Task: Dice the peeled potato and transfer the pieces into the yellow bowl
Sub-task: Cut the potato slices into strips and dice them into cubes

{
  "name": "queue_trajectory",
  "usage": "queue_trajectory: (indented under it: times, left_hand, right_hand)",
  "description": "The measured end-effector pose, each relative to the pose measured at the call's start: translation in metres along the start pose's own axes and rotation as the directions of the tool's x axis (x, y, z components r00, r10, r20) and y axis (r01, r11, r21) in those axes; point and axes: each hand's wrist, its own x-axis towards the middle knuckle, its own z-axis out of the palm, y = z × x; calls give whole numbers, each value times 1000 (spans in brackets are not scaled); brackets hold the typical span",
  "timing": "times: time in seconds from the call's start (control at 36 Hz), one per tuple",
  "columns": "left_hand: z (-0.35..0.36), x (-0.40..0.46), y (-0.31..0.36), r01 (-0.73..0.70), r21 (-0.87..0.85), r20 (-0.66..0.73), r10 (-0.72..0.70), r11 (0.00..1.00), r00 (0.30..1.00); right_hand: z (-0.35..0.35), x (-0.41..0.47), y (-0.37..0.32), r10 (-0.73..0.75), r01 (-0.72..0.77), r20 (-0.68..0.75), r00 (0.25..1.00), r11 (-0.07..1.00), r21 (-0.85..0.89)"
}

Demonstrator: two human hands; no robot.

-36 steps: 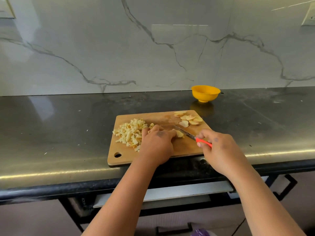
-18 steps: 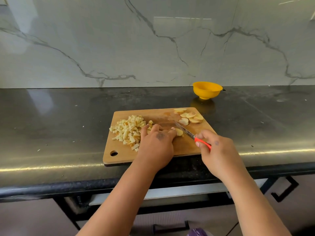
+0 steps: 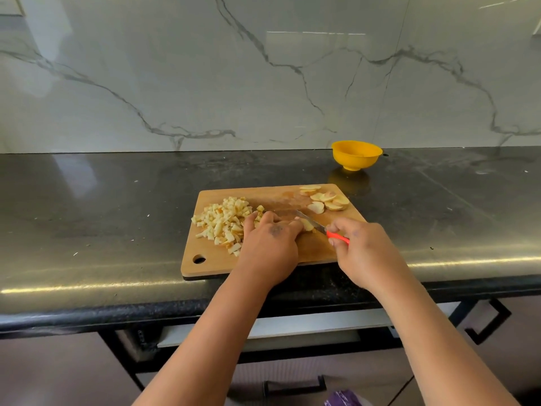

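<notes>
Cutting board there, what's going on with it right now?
A person is dicing potato on the wooden cutting board. The left hand holds a potato piece down while the right hand grips a red-handled knife with its blade at that piece. A pile of diced potato sits on the board's left side, uncut slices at its far right corner. The yellow bowl stands behind the board on the counter; no pieces are visible in it.

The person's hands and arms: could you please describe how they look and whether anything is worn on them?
Both forearms are bare, with no sleeves, gloves, watch or bracelets in view. The left hand has a small dark mark on its back. The right hand shows a faint purplish smudge near the knuckles. No rings show on the visible fingers.
</notes>
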Motion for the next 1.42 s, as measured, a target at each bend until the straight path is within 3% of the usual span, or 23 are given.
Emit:
queue_trajectory:
  times: [0.19, 0.33, 0.53, 0.61, 0.78, 0.92, 1.17, 1.28, 1.42]
  left_hand:
    - [-1, -2, 0, 4, 10, 35, -5, 1000, 999]
    - [1, -3, -1, -18, 18, 8, 18, 1000, 1000]
    - [4, -3, -1, -35, 31, -32, 36, 999, 999]
    - [3, -2, -1, -37, 51, -31, 39, 998, 999]
    - [6, -1, -4, -12, 24, -9, 13, 1000, 1000]
    - [6, -3, -4, -20, 3, -12, 20, 1000, 1000]
    - [0, -6, 1, -35, 14, 7, 35, 999, 999]
    - [0, -6, 2, -19, 27, 4, 19, 999, 1000]
    - [-4, -4, 0, -10, -10, 3, 10, 1000, 1000]
  right_hand:
    - [-25, -17, 5, 81, -77, 98, 992, 996, -43]
    - [-31, -28, 3, 32, -32, -11, 999, 999, -4]
    - [3, -20, -4, 39, -41, -50, 998, 998, -41]
    - [8, -16, -7, 37, -40, -25, 999, 993, -115]
    - [-27, -26, -1, 74, -67, 73, 995, 993, -100]
    - [-33, -30, -6, 38, -39, -40, 998, 999, -24]
    - [-1, -22, -8, 10, -12, -48, 999, 999, -46]
    - [3, -17, -10, 19, -17, 16, 1000, 996, -92]
    - [-28, -26, 2, 81, -78, 135, 988, 997, -23]
